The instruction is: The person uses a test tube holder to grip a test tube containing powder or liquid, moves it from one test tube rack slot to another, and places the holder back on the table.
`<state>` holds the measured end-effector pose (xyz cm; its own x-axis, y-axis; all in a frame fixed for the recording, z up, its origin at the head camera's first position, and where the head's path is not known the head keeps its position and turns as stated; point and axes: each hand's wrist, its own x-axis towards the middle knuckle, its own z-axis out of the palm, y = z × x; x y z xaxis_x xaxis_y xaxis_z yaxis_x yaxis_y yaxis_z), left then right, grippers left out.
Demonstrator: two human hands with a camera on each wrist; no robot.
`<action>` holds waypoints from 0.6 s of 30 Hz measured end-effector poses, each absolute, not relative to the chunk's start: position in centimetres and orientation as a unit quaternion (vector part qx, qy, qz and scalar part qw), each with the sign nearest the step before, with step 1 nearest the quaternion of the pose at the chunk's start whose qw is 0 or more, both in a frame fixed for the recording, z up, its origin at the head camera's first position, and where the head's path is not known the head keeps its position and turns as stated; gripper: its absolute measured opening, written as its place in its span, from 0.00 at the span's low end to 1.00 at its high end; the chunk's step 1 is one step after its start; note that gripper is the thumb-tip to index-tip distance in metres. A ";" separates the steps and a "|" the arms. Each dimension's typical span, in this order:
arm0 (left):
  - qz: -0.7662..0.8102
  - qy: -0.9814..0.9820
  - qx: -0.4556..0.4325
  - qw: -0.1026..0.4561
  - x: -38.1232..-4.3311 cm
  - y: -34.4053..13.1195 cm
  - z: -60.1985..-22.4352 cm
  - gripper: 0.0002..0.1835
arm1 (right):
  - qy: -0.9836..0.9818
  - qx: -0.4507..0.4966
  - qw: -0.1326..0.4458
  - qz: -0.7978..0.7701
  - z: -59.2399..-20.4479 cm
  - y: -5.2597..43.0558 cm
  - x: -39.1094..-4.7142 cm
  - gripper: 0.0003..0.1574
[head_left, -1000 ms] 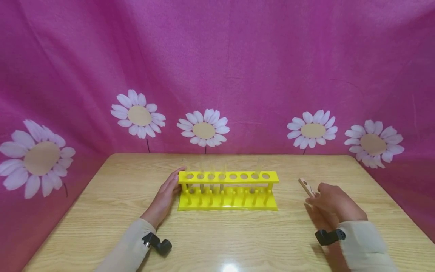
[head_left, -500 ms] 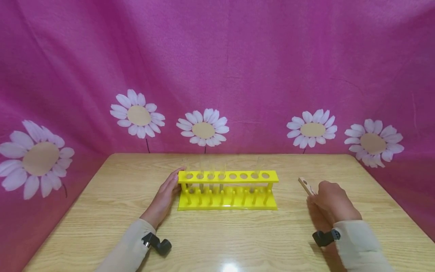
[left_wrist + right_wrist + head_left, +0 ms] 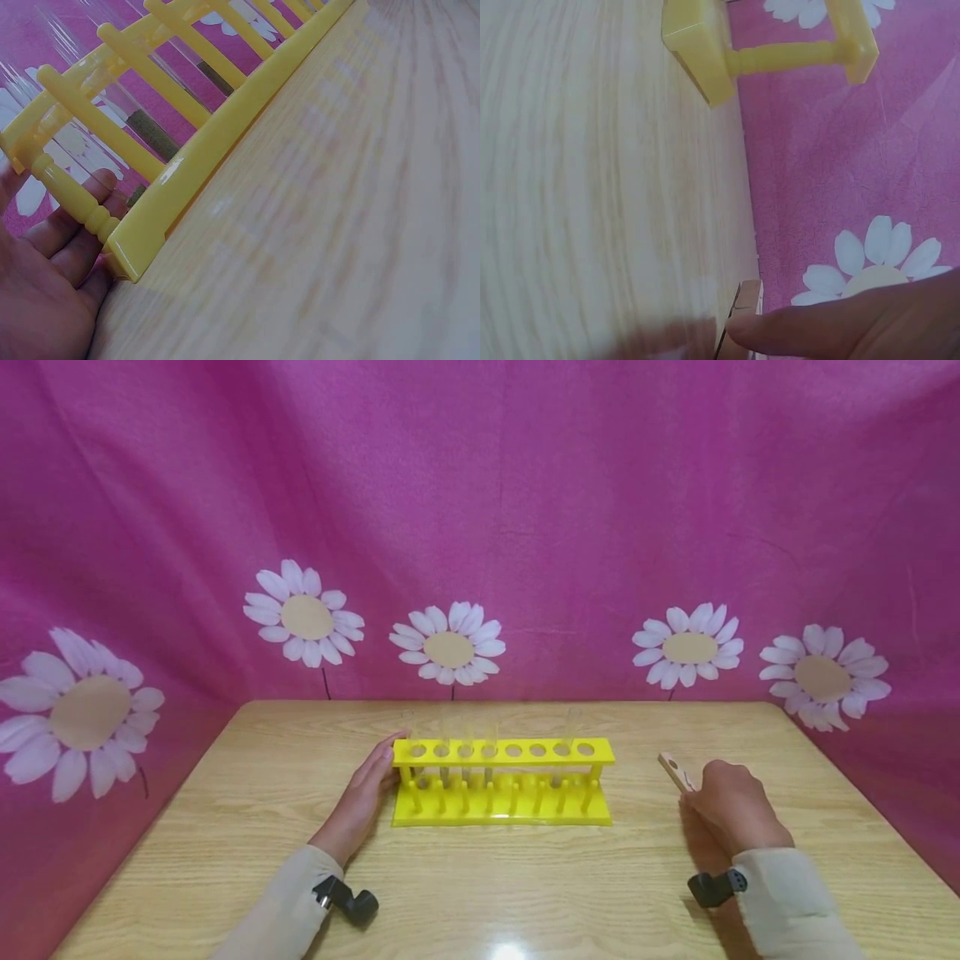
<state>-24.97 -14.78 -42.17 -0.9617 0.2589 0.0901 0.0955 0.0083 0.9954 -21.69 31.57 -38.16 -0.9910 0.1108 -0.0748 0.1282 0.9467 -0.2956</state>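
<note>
A yellow test tube rack (image 3: 502, 751) stands upright on the table, with several clear test tubes (image 3: 572, 723) in its holes. Most tubes are at the left and one is toward the right. In the left wrist view, a test tube (image 3: 154, 133) shows dark greenish material at its bottom. My left hand (image 3: 362, 797) grips the rack's left end, its fingers (image 3: 71, 244) reaching behind the end post. Right of the rack, my right hand (image 3: 738, 806) holds a wooden test tube holder (image 3: 677, 772), its far end pointing away to the left. The thumb (image 3: 780, 334) presses on the holder's side; its other end is hidden.
The wood-grain table (image 3: 495, 885) ends at the back against a pink cloth (image 3: 525, 527) printed with white daisies. Black wrist cameras (image 3: 348, 902) sit on both sleeves. The rack's right end stands apart from the right hand.
My right hand has shifted slightly left and turned over the wooden holder, its fingers now more closed around it. The left hand and the rack stay put.
</note>
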 end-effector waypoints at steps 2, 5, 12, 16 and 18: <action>0.692 0.709 0.124 0.056 -25.3 -14.9 -42.7 0.26 | 0.987 0.062 0.028 -0.147 -38.2 31.5 -21.7 0.15; 0.688 0.714 0.122 0.049 -25.5 -14.9 -43.1 0.26 | 0.989 0.062 0.031 -0.134 -38.2 31.3 -21.8 0.15; 0.686 0.716 0.123 0.043 -25.6 -14.8 -43.1 0.27 | 0.993 0.053 0.013 -0.106 -38.2 31.1 -21.8 0.15; 0.679 0.723 0.123 0.043 -25.5 -14.9 -43.1 0.27 | 0.993 0.060 0.011 -0.103 -38.2 31.0 -21.8 0.13; 0.677 0.724 0.125 0.042 -25.5 -14.9 -43.1 0.26 | 0.992 0.063 0.011 -0.104 -38.2 31.0 -21.7 0.13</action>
<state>-25.54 -14.94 -43.11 -0.9652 0.2381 0.1078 0.1238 0.0531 0.9909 -21.73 30.95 -38.15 -0.9917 0.1235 -0.0360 0.1283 0.9701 -0.2059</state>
